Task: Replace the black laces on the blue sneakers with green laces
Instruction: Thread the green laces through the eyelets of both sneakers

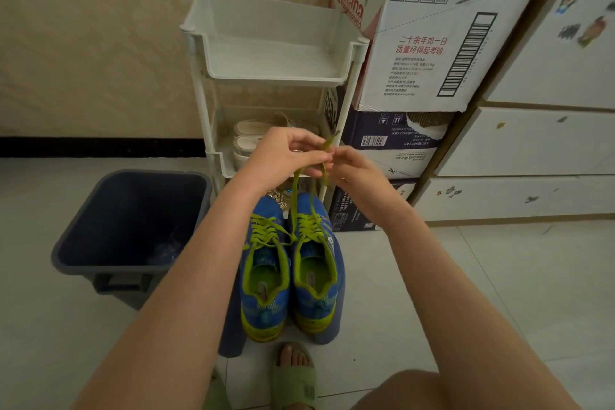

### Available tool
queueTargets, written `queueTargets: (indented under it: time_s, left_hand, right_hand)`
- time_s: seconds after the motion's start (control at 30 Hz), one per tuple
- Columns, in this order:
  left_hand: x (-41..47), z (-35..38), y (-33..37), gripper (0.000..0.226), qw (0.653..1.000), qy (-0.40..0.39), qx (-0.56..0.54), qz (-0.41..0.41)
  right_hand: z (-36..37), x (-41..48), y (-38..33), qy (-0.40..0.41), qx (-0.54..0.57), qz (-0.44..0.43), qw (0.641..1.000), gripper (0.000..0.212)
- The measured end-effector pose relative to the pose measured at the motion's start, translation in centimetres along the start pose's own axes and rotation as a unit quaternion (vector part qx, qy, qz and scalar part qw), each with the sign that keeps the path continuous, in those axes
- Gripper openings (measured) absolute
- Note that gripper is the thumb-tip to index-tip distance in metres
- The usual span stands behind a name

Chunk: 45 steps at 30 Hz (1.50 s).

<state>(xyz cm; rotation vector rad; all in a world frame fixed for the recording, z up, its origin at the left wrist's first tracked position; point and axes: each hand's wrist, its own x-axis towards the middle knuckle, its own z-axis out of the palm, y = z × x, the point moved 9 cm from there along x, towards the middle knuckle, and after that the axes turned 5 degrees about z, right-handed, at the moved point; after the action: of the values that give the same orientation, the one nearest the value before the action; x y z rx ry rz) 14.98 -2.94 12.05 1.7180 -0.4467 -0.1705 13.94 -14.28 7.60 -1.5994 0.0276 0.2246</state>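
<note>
Left fingers (307, 140) pinch green lace (295, 190) | right fingers (337, 156) pinch it | above blue sneakers (317, 304)

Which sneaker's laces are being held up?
The right sneaker: its green lace ends rise to the left hand and right hand; on the left sneaker the lace lies flat.

Two blue sneakers with lime-green collars and heels stand side by side in front of you, heels near, toes pointing away. The left sneaker (264, 280) has a green lace (266, 230) threaded through its eyelets, lying loose. The right sneaker (316, 276) carries a second green lace (294, 191), whose ends rise from the eyelets into your left hand (283, 156) and right hand (352, 170), both pinching them.
</note>
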Motion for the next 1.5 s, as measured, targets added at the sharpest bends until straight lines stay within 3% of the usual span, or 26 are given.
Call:
queueTargets:
  time_s: [0.07,0.23,0.37,0.53,0.67,0.77,0.87,0.93,1.03,1.13,1.23,1.33,1.4,1.5]
  left_hand:
    - [-0.1,-0.3,0.1,0.014,0.998,-0.006,0.065,0.011]
    - [0.0,-0.7,-0.3,0.012,0.974,0.006,0.222,0.042]
    - [0.1,-0.2,0.1,0.022,0.964,0.003,0.256,0.071]
    - [0.1,0.7,0.5,0.026,0.941,0.009,0.312,0.131]
    - [0.3,0.0,-0.9,0.028,0.973,0.061,0.202,0.097]
    - [-0.4,-1.6,-2.1,0.02,0.974,0.134,0.164,0.079]
    - [-1.6,-5.0,-5.7,0.018,0.971,0.229,0.066,-0.013]
    - [-3.1,-7.6,-10.0,0.022,0.955,0.266,0.033,-0.127]
    - [-5.0,-10.7,-15.1,0.019,0.912,0.236,0.217,-0.257]
    - [-5.7,-11.0,-16.2,0.019,0.884,0.192,0.309,-0.294]
    - [-5.5,-9.7,-16.2,0.039,0.868,0.152,0.354,-0.314]
    - [-4.7,-7.8,-15.3,0.053,0.873,0.142,0.376,-0.276]
    - [-3.1,-5.6,-14.5,0.044,0.898,0.1,0.378,-0.201]
    - [-2.4,-0.3,-14.7,0.02,0.942,-0.071,0.282,-0.17]
  right_hand:
    - [0.4,0.6,0.3,-0.003,0.054,0.012,0.998,0.025]
    - [1.5,0.5,1.0,-0.043,0.034,0.048,0.997,0.025]
    - [1.1,0.9,2.0,-0.066,0.105,0.06,0.99,0.038]
    - [1.8,0.7,2.5,-0.129,0.161,0.061,0.977,0.034]
    - [0.2,1.5,2.2,-0.048,0.105,0.017,0.993,0.022]
    - [-3.6,1.8,3.1,0.1,-0.006,0.018,0.995,0.017]
    - [-9.2,1.1,6.5,0.272,-0.118,0.074,0.952,0.008]
    - [-12.0,-0.1,9.5,0.32,-0.14,0.138,0.927,0.013]
    - [-14.6,-1.7,12.7,0.344,-0.174,0.218,0.896,0.018]
    - [-16.2,-2.7,14.6,0.365,-0.215,0.278,0.862,0.018]
    - [-14.9,-2.4,16.1,0.303,-0.259,0.314,0.862,0.024]
    - [-10.6,-0.6,15.7,0.182,-0.26,0.263,0.911,0.038]
    - [-7.5,0.7,14.3,0.096,-0.273,0.2,0.936,0.042]
    - [-3.6,1.4,13.5,-0.028,-0.267,0.148,0.952,0.034]
